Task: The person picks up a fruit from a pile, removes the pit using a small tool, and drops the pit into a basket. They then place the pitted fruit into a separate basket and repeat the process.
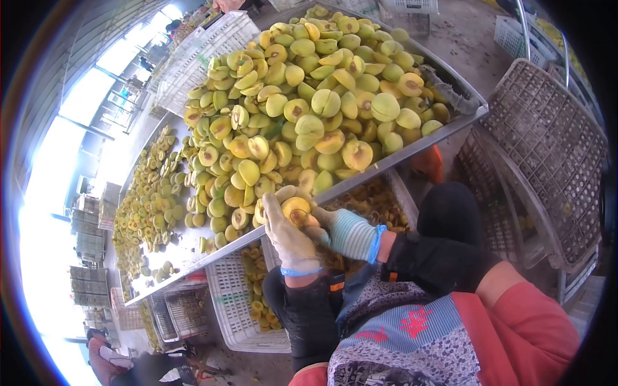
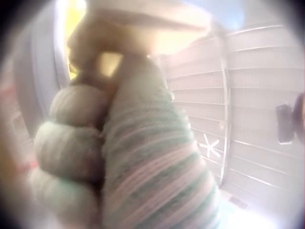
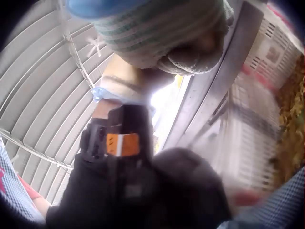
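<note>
A peach half (image 1: 296,210) with its yellow cut face and brown centre turned up sits between both gloved hands, by the metal table's near edge. My left hand (image 1: 287,239), in a cream glove, holds it from the left. My right hand (image 1: 351,233), in a green-striped glove, pinches the fruit's right side with thumb and fingers; its other fingers are curled, as the left wrist view shows on the striped glove (image 2: 71,150). The inside of that grip is hidden. Just beyond the hands rises a big heap of yellow-green peach halves (image 1: 309,116).
The metal table (image 1: 386,157) has a raised rim. Under it stand a white crate (image 1: 248,338) with fruit pieces and a bin of brownish scraps (image 1: 380,202). Stacked plastic crates (image 1: 547,148) are close on the right. At lower left, another person (image 1: 106,357) sits.
</note>
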Motion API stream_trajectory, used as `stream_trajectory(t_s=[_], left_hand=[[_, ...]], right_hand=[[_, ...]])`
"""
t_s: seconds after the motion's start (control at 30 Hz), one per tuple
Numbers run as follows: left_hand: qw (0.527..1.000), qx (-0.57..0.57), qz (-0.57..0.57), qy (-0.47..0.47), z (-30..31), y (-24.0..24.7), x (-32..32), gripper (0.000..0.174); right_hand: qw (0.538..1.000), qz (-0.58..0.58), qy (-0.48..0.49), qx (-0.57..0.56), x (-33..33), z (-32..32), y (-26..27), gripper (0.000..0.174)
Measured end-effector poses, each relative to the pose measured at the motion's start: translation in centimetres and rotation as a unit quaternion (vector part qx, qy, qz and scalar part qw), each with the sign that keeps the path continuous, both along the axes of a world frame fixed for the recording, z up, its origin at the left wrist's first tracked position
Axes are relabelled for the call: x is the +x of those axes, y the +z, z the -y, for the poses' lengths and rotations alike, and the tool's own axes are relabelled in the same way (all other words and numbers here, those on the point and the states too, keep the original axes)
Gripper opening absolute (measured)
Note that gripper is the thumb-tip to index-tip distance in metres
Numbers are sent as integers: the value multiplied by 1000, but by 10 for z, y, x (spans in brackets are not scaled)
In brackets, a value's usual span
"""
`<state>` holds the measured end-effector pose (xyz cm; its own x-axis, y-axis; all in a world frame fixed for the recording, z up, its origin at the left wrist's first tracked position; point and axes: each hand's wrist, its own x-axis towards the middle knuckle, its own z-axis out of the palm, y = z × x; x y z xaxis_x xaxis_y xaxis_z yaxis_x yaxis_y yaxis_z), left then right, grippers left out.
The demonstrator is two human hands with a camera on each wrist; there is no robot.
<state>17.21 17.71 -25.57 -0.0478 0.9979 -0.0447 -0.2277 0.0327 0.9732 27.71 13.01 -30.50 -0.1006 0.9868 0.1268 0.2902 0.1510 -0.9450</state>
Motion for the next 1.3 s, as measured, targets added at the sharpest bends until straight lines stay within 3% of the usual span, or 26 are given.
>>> stream_trajectory(t_s=[0.13, 0.23, 0.27, 0.3, 0.37, 0.47, 0.57, 0.6, 0.63, 0.67, 0.7, 0.73, 0.77, 0.8, 0.83, 0.87, 0.93, 1.0, 1.03, 1.07, 1.1, 1.13, 1.17, 1.2, 1.3], left_hand=[[1000, 2, -8, 3, 4, 2, 7, 48], [992, 102, -72, 13, -1, -10, 6, 49], [996, 78, -41, -15, 1, -7, 4, 49], [998, 55, -11, -42, 2, -2, 1, 49], [995, 25, 30, -94, 3, 0, -3, 49], [987, 1, 72, -145, 3, 0, -4, 48], [984, -4, 131, -121, 7, 8, 2, 43], [976, -24, 202, -83, 0, 5, -8, 40], [960, -43, 272, -45, -14, -1, -26, 38], [938, -61, 340, -8, -25, 0, -43, 36], [960, -39, 276, 31, -22, 9, -66, 30], [970, -62, 162, 171, -20, 25, -85, 30], [986, 2, 75, 152, -22, 14, -128, 36], [950, 6, -169, 262, -19, 24, -147, 44], [842, -25, -425, 331, -20, 23, -174, 49], [718, -23, -594, 362, -27, 14, -203, 51], [719, -28, -595, 359, -40, 22, -204, 56], [808, -23, -539, 236, -65, 27, -183, 60], [805, -39, -567, 168, -84, 27, -172, 63], [717, 208, -653, 122, -117, -4, -190, 66], [738, 119, -661, 62, -129, 3, -177, 69], [666, 165, -728, 22, -156, -18, -190, 72], [634, 131, -759, -71, -183, -35, -201, 75], [616, -12, -784, -80, -178, -23, -179, 77], [625, 39, -779, -41, -183, -21, -179, 59]], right_hand=[[984, -173, 0, -43, -20, 3, -18, 40], [976, -215, -2, -28, -22, 7, -21, 43], [972, -233, 0, -25, -23, 7, -22, 44], [946, -276, 71, -152, -13, 9, -8, 44], [828, -341, 204, -395, 21, 13, 30, 45], [714, -464, 300, -431, 24, 16, 24, 47], [694, -470, 317, -445, 31, 23, 25, 48], [690, -467, 320, -451, 32, 25, 31, 49], [728, -432, 298, -441, 38, 37, 41, 47], [726, -439, 269, -456, 41, 40, 35, 46], [723, -446, 240, -471, 44, 42, 27, 46], [718, -452, 211, -485, 44, 42, 22, 45], [734, -443, 189, -479, 46, 45, 30, 44], [741, -435, 172, -482, 45, 44, 32, 44], [746, -429, 154, -485, 43, 44, 33, 44], [750, -422, 135, -490, 40, 44, 32, 43], [763, -397, 108, -499, 34, 38, 32, 43], [790, -349, 69, -499, 24, 33, 49, 40], [823, -319, 52, -468, 23, 34, 49, 39], [853, -287, 47, -433, 22, 35, 46, 37], [882, -256, 58, -392, 15, 30, 43, 36], [873, -265, 39, -408, 13, 27, 39, 33], [873, -265, 22, -408, 10, 24, 42, 33], [886, -250, 5, -391, 8, 23, 51, 33], [925, -216, 26, -311, 5, 11, 18, 36]])
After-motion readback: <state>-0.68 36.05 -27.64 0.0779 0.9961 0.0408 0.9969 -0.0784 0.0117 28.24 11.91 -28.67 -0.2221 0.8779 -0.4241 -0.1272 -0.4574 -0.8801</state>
